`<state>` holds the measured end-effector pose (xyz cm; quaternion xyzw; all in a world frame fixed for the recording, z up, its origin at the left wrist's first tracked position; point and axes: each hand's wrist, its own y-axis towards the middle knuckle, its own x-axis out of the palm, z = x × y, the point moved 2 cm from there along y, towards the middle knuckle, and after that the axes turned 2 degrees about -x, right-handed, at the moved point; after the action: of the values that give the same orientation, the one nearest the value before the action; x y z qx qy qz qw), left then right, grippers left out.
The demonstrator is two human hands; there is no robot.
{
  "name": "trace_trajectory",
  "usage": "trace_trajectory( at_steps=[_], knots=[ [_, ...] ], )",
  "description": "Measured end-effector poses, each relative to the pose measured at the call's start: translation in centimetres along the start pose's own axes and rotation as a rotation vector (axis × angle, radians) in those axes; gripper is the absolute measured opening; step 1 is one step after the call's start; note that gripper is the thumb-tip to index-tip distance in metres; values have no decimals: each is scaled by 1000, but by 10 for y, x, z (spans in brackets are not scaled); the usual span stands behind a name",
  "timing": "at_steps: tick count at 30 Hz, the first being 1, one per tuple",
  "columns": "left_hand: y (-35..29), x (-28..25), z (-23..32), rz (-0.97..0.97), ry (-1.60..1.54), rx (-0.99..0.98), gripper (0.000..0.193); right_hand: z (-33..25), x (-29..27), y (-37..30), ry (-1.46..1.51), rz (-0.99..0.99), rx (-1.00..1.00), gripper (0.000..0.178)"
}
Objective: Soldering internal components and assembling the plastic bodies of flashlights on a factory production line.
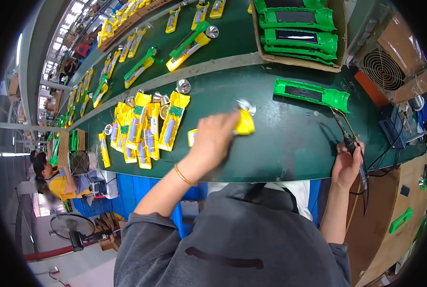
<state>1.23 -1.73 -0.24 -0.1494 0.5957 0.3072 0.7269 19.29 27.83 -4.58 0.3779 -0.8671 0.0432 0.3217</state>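
My left hand [212, 139], slightly blurred, is closed over a yellow flashlight housing half [245, 123]. The housing's ends show on both sides of the hand, and a silvery reflector [246, 106] sits at its far end. In my right hand [348, 165] is a soldering iron [349, 143], its tip pointing up and away. A thin brass-coloured strand runs alongside the iron. Just beyond the tip lies a green housing shell [311, 94] with a dark inset panel. Left of my left hand, several yellow housings [141, 126] with batteries, green circuit boards and reflectors are heaped together.
A carton [299, 62] of green shells stands at the back. Beyond a pale rail [223, 63], more yellow and green flashlights line the far strip. At right are a fan grille [383, 69] and a blue box [393, 126] with cables. Another person [63, 184] sits at far left.
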Motion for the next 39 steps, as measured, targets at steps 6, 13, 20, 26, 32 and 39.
trace_trajectory(
  at_steps=[6,13,20,26,32,39],
  knots=[
    [9,11,81,-72,-216,200,44,-10,37,-2,-29,-9,155,19],
    [-62,-17,25,263,-470,-425,47,-10,81,-20,-274,-167,331,13],
    [-23,14,51,163,-152,158,42,42,111,-33,-138,-146,328,16],
    [-9,34,69,270,-437,351,21,40,113,-39,-76,-70,361,15],
    [4,30,74,192,-517,324,20,38,106,-33,-92,-101,417,15],
    [-5,34,83,310,-710,-85,13,36,104,-25,-139,-147,475,15]
  ],
)
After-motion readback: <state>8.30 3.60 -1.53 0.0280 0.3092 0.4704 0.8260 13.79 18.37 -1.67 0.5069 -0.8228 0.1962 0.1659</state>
